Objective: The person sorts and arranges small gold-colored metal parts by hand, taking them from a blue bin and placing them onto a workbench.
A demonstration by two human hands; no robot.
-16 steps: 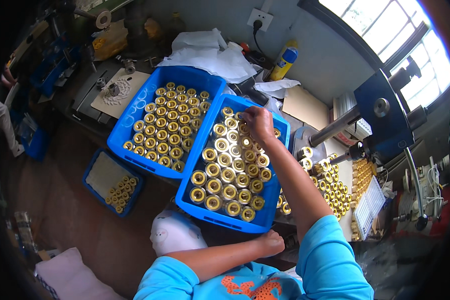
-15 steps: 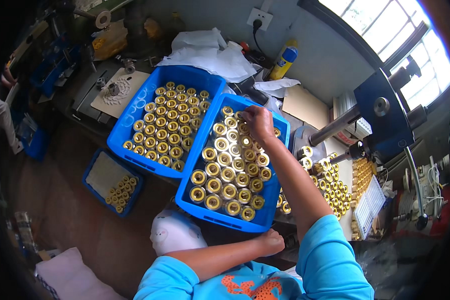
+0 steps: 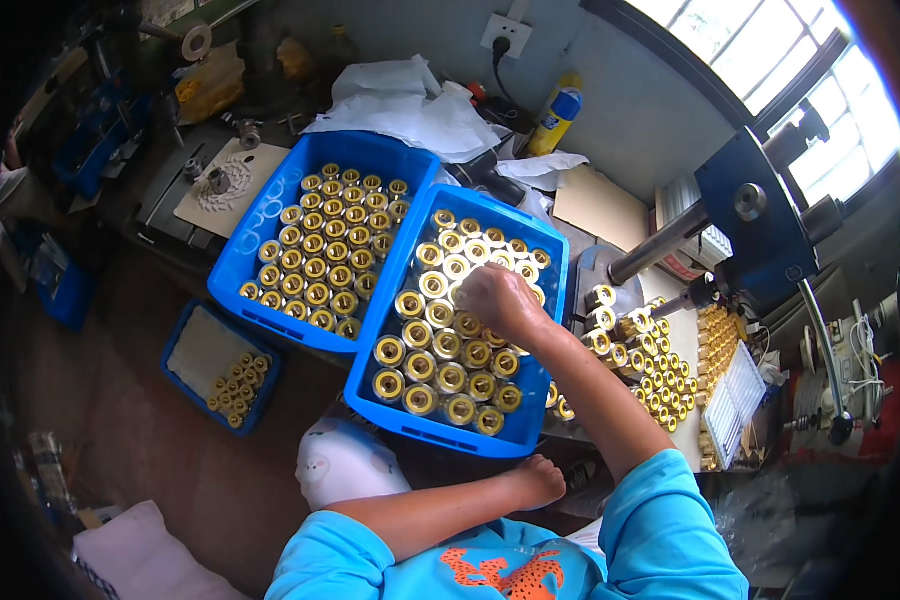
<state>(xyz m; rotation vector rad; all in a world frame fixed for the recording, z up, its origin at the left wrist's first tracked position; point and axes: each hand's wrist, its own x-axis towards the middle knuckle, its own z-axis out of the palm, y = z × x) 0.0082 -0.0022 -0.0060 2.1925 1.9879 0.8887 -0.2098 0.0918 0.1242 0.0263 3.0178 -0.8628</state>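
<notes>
Cylinders [image 3: 447,345] (gold-ringed) beneath the right fingers [image 3: 482,287]

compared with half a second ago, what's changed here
The bare right hand moved from the far end of the right blue plastic bin toward its middle, nearer the person; whether it holds any of the gold-and-silver metal cylinders is hidden. The bare left hand stayed by the bin's near edge.

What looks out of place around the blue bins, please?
Nothing looks clearly damaged. Only the white sheets behind the left blue bin look untidy: crumpled, while the fittings inside stand neatly upright.
</notes>
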